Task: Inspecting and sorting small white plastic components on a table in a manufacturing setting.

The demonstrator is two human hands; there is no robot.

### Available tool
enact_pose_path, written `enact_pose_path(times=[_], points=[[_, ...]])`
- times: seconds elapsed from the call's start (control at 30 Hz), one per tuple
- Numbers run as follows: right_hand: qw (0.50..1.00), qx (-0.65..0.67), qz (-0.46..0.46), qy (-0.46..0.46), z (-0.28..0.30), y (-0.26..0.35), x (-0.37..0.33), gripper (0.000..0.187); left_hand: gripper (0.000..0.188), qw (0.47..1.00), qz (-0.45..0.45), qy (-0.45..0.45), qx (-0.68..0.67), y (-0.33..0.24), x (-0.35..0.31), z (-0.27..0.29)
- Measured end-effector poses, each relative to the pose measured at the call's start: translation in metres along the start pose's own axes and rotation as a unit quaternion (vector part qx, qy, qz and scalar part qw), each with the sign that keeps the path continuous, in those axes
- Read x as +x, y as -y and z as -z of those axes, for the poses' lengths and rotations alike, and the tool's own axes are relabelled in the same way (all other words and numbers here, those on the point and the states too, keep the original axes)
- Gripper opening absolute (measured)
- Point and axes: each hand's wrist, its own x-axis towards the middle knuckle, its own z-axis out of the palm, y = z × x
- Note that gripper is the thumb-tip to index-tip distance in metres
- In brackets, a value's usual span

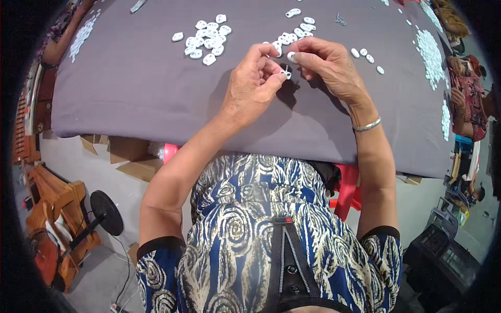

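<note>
My left hand point(253, 88) pinches a small white plastic piece point(285, 74) between thumb and fingers, and a thin metal pin stands up from it. Close beside it, my right hand point(334, 70) grips a small white oval cap point(291, 56) between thumb and forefinger. The two pieces are apart, held just above the grey-covered table. Just beyond my hands lies a trail of white oval pieces with dark holes point(299, 32). A cluster of similar pieces point(210, 39) is left of my left hand. To the right of my right hand lie several plain white ovals point(368, 55).
A few small metal screws point(340, 20) lie at the far side of the grey tablecloth point(156, 104). Large heaps of white pieces point(430, 57) spread along the right edge, with another point(83, 36) at far left. Other people sit at both sides. Cardboard boxes point(128, 151) stand under the table.
</note>
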Motion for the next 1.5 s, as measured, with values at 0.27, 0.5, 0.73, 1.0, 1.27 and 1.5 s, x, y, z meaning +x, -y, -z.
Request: enact_pose_path(times=[0.27,0.5,0.73,1.0,1.27,1.5], points=[[0.999,-0.029,0.033,0.010,-0.0054,0.0009,-0.0016,0.015,0.035,1.000,-0.004,0.003,-0.013,0.0019,0.0008,-0.0006],[0.998,-0.043,0.049,0.003,-0.0047,-0.0009,-0.0003,0.013,0.036,1.000,-0.022,0.005,-0.011,0.0016,0.0003,-0.0014],[0.997,-0.043,0.059,0.018,-0.0035,-0.0037,0.0012,0.013,0.036,1.000,-0.012,0.009,-0.011,0.0020,0.0009,-0.0012],[0.997,-0.057,0.048,0.020,-0.0034,0.0006,-0.0011,0.013,0.034,1.000,-0.017,0.010,-0.005,0.0038,0.0009,-0.0013],[0.997,-0.037,0.049,0.056,-0.0045,-0.0001,-0.0015,0.013,0.035,1.000,-0.013,0.003,-0.011,0.0026,0.0005,-0.0017],[0.995,-0.030,0.050,0.082,-0.0023,-0.0029,-0.0013,0.013,0.039,1.000,-0.017,0.007,0.008,0.0005,-0.0009,-0.0014]])
